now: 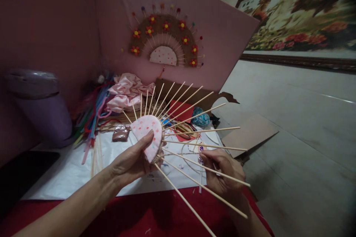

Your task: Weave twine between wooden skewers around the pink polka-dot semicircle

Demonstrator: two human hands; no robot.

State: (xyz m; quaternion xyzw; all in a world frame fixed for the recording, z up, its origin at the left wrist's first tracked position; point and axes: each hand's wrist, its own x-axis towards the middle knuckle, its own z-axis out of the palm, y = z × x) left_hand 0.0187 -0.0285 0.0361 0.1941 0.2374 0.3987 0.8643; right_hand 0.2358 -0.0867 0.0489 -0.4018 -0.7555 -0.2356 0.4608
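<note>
My left hand (136,157) is closed on a half-circle piece (144,127) covered in white fabric with pink and red dots, its thumb pressed on the front. Thin wooden sticks (201,131) fan out from the curved edge, upward and to the right. Strands of twine (185,154) run from the base of the sticks to my right hand (224,168). The fingers of that hand are pinched on the twine, behind the lower sticks. Close to its fingertips, a small purple-patterned item and a thin white stick (200,181) show; whether they are touched I cannot tell.
A finished-looking flowered fan (164,26) is on the pink board (217,29). Behind my hands are pink fabric (126,90), pipe cleaners (96,109), a blue yarn ball (200,116), red sheets (182,110) and a small brown packet (121,133). A purple bin (44,114) stands left.
</note>
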